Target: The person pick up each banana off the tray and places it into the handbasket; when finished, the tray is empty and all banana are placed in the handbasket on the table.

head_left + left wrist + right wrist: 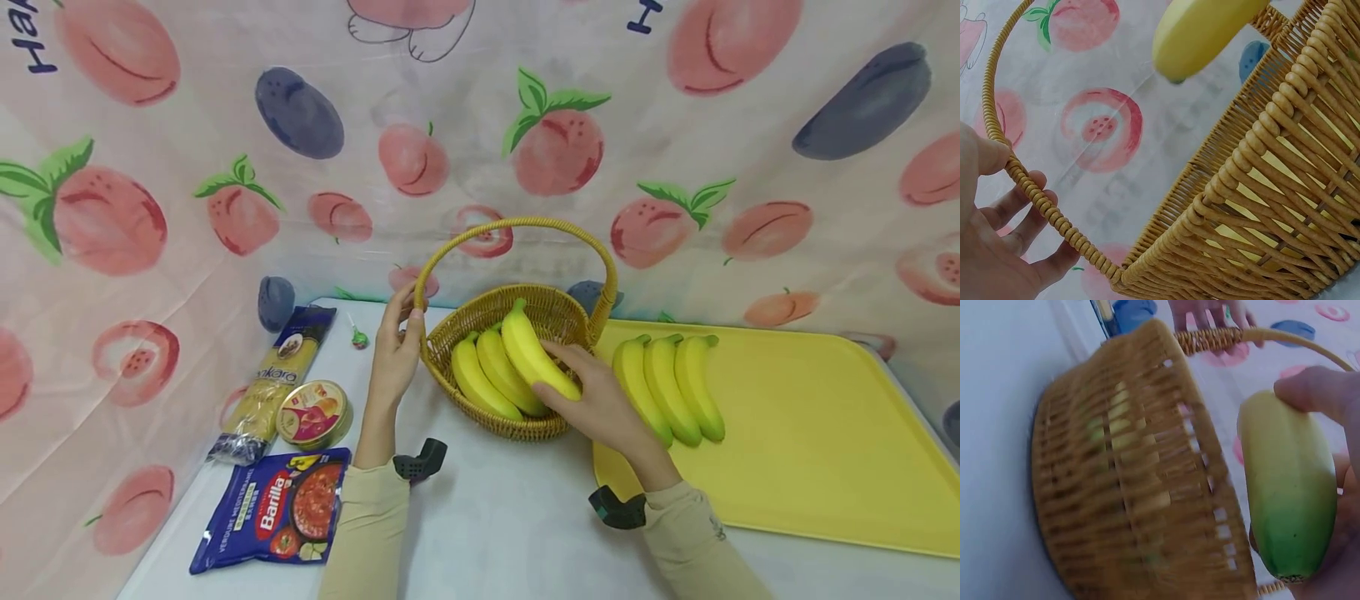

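The place looks like a small staged corner lined with cloth; what room lies around it cannot be told. A fruit-printed cloth (472, 108) hangs along the far and left sides of a white surface (487, 508). Packaged pasta (279, 371), a sauce pouch (273, 510), a wicker basket (517, 429) of bananas (482, 382) and a yellow tray (817, 425) lend a kitchen note, while black wrist-worn devices (618, 508) suggest a recording set-up.
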The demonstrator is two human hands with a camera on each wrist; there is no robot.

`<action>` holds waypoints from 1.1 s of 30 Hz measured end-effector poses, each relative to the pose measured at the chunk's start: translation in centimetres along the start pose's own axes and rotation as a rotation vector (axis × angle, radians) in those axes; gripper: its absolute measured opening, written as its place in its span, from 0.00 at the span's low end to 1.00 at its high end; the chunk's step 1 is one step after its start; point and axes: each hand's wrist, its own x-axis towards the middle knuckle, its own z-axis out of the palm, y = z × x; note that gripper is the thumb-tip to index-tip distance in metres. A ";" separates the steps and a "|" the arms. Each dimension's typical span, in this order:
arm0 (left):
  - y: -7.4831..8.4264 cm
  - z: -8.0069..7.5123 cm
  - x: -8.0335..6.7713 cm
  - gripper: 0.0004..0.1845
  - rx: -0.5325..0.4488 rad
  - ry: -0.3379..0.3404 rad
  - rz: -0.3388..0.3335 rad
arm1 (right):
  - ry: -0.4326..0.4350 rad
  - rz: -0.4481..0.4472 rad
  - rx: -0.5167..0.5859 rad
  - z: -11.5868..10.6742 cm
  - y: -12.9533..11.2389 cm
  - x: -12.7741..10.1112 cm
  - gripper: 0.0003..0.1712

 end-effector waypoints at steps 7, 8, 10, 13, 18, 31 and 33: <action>0.3 0.0 0.0 0.22 0.006 -0.001 -0.002 | -0.043 0.076 -0.001 2.1 -1.3 2.0 0.36; 0.3 0.0 0.0 0.22 0.007 -0.001 -0.004 | -0.049 0.079 -0.002 2.5 -1.5 2.3 0.36; 0.3 0.0 0.0 0.22 0.004 0.000 -0.009 | -0.059 0.083 0.000 3.1 -1.7 2.8 0.35; 0.4 0.0 0.0 0.22 0.004 -0.001 -0.016 | -0.076 0.100 0.002 4.0 -1.9 3.5 0.35; 0.4 0.0 0.0 0.22 0.009 -0.004 -0.017 | -0.099 0.154 -0.011 5.3 -2.5 4.7 0.35; 0.5 0.0 -0.1 0.22 0.005 -0.004 -0.007 | -0.183 0.253 -0.026 7.8 -3.5 5.7 0.40; 0.5 0.0 0.0 0.22 0.006 -0.006 0.000 | -0.201 0.249 -0.022 7.9 -3.7 5.6 0.41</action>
